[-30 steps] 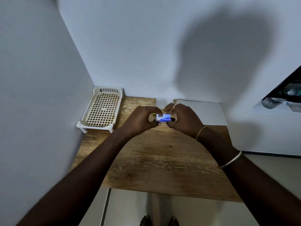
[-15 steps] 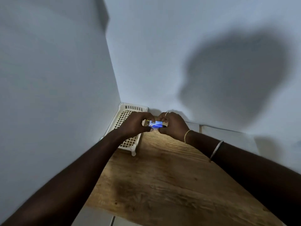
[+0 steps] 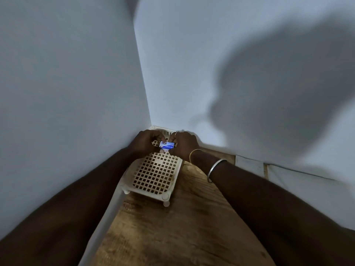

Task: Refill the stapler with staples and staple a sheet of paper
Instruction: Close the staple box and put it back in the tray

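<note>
Blue-and-white card, a small staple box [image 3: 166, 145], sits pinched between both hands above the far end of the cream lattice tray [image 3: 156, 174], which stands in the back left corner of the wooden table [image 3: 184, 223] where the two walls meet. The left hand [image 3: 147, 142] is curled around the box's left end and the right hand [image 3: 183, 144] around its right end, fingertips clenched on it as if working it open; whether a flap or sleeve has started to give cannot be told at this size. No stapler can be made out; something small and pale shows by the left fingers, too blurred to name. White paper [image 3: 249, 166] lies along the table's back edge to the right, well apart from the hands. The main risk, as I judge it, is the box opening with a jerk: strips would spill onto the tray, break into short pieces and drop through its square holes, or scatter toward the wall corner. Dim light and both hands crowding the box also make it easy to crush the card or fumble it.
</note>
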Demonstrator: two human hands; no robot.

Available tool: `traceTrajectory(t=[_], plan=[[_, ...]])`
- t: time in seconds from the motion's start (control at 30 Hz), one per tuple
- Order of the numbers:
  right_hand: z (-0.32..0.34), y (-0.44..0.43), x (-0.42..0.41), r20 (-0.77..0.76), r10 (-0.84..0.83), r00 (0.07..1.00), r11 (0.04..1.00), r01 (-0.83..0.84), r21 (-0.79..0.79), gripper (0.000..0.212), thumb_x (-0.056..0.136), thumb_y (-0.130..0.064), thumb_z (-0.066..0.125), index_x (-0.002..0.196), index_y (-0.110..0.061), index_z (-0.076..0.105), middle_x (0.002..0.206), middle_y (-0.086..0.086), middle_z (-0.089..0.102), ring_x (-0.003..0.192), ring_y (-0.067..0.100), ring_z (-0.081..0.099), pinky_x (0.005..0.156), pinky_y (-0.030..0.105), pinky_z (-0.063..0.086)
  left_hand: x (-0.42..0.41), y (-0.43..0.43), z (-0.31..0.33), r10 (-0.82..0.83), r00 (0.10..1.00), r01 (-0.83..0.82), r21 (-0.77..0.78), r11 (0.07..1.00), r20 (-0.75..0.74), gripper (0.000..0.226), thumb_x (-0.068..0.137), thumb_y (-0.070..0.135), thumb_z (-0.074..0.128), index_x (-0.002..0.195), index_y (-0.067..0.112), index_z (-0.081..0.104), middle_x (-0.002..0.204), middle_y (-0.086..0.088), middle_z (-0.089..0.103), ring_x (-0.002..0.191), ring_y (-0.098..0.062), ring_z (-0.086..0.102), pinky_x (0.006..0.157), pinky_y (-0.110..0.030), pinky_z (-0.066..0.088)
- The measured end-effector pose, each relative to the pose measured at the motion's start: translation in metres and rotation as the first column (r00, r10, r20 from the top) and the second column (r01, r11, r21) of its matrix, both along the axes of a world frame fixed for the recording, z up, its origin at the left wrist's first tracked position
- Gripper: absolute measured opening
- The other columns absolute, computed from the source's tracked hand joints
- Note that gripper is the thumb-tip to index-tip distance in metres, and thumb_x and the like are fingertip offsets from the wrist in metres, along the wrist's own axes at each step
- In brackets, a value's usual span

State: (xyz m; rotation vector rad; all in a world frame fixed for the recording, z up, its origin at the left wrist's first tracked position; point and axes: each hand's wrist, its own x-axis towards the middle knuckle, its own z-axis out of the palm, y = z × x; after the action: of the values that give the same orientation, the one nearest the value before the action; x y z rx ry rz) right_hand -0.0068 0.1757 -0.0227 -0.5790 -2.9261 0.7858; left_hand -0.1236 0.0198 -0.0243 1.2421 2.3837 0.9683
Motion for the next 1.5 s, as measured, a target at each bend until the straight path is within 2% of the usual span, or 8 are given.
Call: traceTrajectory(t=[0.13,0.3,0.63,0.77,0.87,1.03,1.33,1.5], plan=[[-0.017,0.002,-0.004,-0.015,-0.028,0.999,0.999,0.029,0.039,0.036,0.07,-0.038,0.081,0.103,-0.029,0.07,0.108,0.003,0.071,0.11,0.025,0.061,0.097,0.04,0.047,-0.005,0.006,-0.013,-0.029,0.999,0.029,-0.028,0.999,-0.018,0.032,0.066,0.006,0.091,0.092,0.018,0.076,0.086,0.008,0.076,0.077,0.006,0.068,0.071,-0.018,0.051],[-0.02,0.001,-0.004,-0.02,-0.045,0.999,0.998,0.046,0.042,0.033,0.073,-0.037,0.081,0.104,-0.03,0.069,0.112,0.002,0.069,0.117,0.025,0.057,0.104,0.043,0.041,-0.006,0.007,-0.017,-0.028,0.998,0.027,-0.018,0.999,-0.049,0.033,0.066,0.009,0.093,0.094,0.015,0.076,0.092,0.001,0.078,0.087,-0.014,0.072,0.078,-0.03,0.054],[-0.001,-0.02,0.023,-0.125,-0.076,0.989,0.994,0.066,-0.085,0.034,0.073,-0.039,0.084,0.103,-0.028,0.073,0.11,0.003,0.072,0.114,0.026,0.06,0.1,0.043,0.044,0.022,-0.017,0.009,-0.011,0.994,0.013,0.018,1.0,-0.106,0.031,0.075,0.016,0.087,0.103,0.023,0.078,0.097,0.005,0.078,0.089,-0.01,0.072,0.08,-0.028,0.054],[-0.009,-0.041,0.042,-0.137,-0.059,0.989,0.993,0.044,-0.111,0.032,0.065,-0.035,0.089,0.092,-0.027,0.075,0.101,0.0,0.075,0.102,0.023,0.066,0.094,0.043,0.049,0.044,-0.04,0.005,-0.023,0.996,0.018,-0.052,0.998,-0.086,0.025,0.074,0.015,0.085,0.094,0.03,0.08,0.093,0.005,0.079,0.085,-0.007,0.071,0.08,-0.032,0.056],[-0.017,-0.053,0.045,-0.1,-0.095,0.99,0.991,0.085,-0.101,0.037,0.063,-0.042,0.09,0.092,-0.027,0.073,0.1,-0.003,0.074,0.101,0.021,0.065,0.087,0.034,0.044,0.05,-0.045,0.002,-0.033,0.994,0.024,-0.09,0.996,-0.101,0.029,0.074,0.01,0.085,0.101,0.022,0.081,0.098,-0.002,0.079,0.09,-0.016,0.072,0.082,-0.033,0.055],[-0.031,-0.062,0.044,-0.053,-0.112,0.992,0.992,0.109,-0.062,0.045,0.061,-0.052,0.089,0.096,-0.027,0.074,0.102,-0.002,0.073,0.106,0.022,0.06,0.083,0.037,0.036,0.052,-0.044,-0.007,-0.019,0.996,0.006,-0.135,0.991,-0.09,0.033,0.072,0.006,0.086,0.103,0.016,0.081,0.105,-0.007,0.078,0.097,-0.022,0.071,0.087,-0.034,0.054],[-0.038,-0.058,0.048,-0.008,-0.062,0.998,0.998,0.062,0.016,0.041,0.066,-0.049,0.087,0.098,-0.027,0.072,0.109,0.001,0.07,0.115,0.026,0.055,0.093,0.043,0.038,0.056,-0.047,-0.019,-0.029,0.993,0.012,-0.143,0.99,-0.118,0.038,0.065,0.01,0.092,0.1,0.015,0.08,0.104,-0.006,0.077,0.097,-0.024,0.07,0.086,-0.032,0.05],[-0.034,-0.059,0.045,0.05,-0.021,0.999,0.997,0.017,0.07,0.047,0.07,-0.052,0.085,0.106,-0.026,0.073,0.117,0.004,0.068,0.12,0.028,0.053,0.095,0.042,0.04,0.056,-0.049,-0.017,-0.011,0.996,-0.004,-0.16,0.987,-0.092,0.042,0.069,0.012,0.091,0.108,0.015,0.077,0.113,-0.006,0.074,0.105,-0.025,0.068,0.092,-0.033,0.05]])
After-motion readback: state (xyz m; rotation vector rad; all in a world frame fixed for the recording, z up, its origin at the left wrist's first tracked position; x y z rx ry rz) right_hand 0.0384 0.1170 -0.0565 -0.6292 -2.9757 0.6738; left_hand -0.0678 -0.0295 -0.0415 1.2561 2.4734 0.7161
